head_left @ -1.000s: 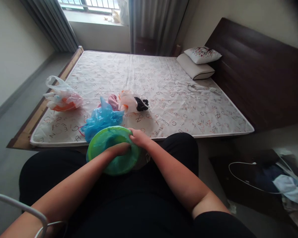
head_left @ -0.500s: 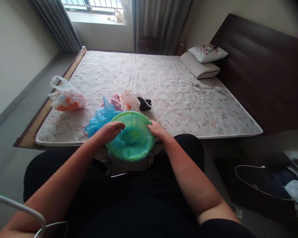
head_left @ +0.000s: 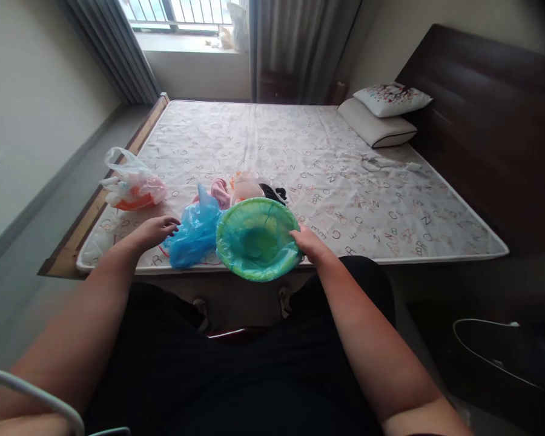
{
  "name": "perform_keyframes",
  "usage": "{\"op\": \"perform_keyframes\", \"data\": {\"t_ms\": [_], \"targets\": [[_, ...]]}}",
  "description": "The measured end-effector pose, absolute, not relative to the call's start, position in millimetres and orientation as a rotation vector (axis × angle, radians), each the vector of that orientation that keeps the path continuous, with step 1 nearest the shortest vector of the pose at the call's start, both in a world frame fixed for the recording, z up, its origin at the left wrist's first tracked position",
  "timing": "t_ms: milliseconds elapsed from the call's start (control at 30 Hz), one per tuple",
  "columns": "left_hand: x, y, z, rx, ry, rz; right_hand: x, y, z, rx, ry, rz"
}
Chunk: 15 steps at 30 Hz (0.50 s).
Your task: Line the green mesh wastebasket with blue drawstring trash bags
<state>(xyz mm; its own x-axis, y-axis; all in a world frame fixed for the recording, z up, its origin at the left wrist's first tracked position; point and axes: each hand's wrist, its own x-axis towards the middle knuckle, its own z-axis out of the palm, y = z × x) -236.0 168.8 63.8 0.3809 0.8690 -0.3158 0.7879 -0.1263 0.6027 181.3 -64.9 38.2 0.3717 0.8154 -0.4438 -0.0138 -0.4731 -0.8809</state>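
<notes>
A green bin (head_left: 241, 213), lined with a thin bluish bag (head_left: 247, 257), was held at its rim by the right hand (head_left: 312, 243), the grip closed on the edge. It was tilted, with its inside shown, at the near edge of the mattress (head_left: 300, 133). The left hand (head_left: 153, 232) was held apart from the bin, its grip open and unfilled, just beside a crumpled blue bag (head_left: 191, 237); whether that was touched could not be told.

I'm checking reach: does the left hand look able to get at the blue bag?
Probably yes: the left hand looks empty beside the blue bag, with nothing seen between them; the right hand holds the green bin.
</notes>
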Motion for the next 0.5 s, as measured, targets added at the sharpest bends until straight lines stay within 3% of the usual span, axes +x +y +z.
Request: {"op": "perform_keyframes", "data": {"t_ms": [500], "targets": [[-177.0, 149.1, 57.4, 2.064, 1.318, 0.125, 165.6, -26.7, 50.7, -1.767, -0.933, 1.417]]}}
